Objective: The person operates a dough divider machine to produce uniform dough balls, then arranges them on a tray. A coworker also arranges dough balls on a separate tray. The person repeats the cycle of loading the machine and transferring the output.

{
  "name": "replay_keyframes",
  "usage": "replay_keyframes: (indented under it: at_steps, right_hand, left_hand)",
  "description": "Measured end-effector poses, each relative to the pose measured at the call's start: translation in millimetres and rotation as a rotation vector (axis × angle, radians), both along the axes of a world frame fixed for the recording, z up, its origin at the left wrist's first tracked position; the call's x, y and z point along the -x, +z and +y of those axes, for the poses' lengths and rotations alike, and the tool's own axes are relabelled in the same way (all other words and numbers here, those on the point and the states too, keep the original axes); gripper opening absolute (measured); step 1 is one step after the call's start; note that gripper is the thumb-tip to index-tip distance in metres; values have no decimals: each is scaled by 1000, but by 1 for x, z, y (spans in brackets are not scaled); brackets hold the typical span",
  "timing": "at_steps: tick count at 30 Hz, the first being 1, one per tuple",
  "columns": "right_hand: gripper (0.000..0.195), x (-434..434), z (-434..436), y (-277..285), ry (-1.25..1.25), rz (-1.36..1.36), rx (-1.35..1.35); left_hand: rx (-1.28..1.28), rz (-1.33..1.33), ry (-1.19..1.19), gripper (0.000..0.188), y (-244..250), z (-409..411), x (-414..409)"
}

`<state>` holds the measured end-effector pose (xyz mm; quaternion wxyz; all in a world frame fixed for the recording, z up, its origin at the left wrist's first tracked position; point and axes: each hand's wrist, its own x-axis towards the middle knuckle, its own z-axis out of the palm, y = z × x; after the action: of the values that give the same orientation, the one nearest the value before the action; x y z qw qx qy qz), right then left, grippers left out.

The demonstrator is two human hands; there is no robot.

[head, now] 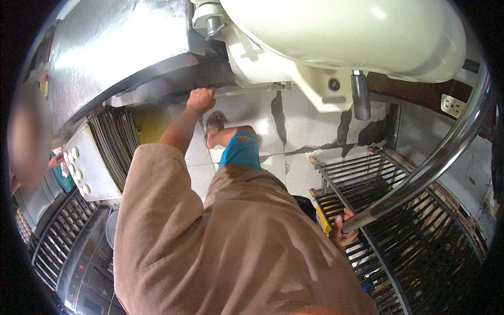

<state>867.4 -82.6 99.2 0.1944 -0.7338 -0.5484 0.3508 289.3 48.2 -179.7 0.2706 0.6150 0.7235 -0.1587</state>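
Note:
My left hand is closed in a fist at the near end of a pale rod, low beside the steel-topped table. The rod runs to the base of a large cream-painted machine, apparently a stand mixer, with a black handle below its rounded housing. On the other side, my right hand has its fingers around the lower end of a thick, curved metal tube. That tube rises to the upper right, passing over a dark slatted rack; its far end is cut off by the view's rim.
The steel tabletop fills the upper left. Below it stand baking trays on edge and a pale tray bearing several round dough pieces. Another person's arm is at far left. Slatted racks stand right, under a wall socket.

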Motion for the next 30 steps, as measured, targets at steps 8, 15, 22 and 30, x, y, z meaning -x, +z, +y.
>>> replay_keyframes:
  at_steps: [8,15,22,30]
  right_hand:
    - [47,8,-2,3,-63,17,19]
    - [44,2,-6,-9,-58,31,-110]
    - [40,23,16,10,36,6,-101]
    - [40,24,17,14,5,65,-129]
  left_hand:
    - [24,1,14,30,5,3,-1]
    - [-1,0,3,30,-6,0,3]
    - [-26,-18,-8,32,-6,-3,4]
    - [-26,-32,-2,38,-4,-1,5]
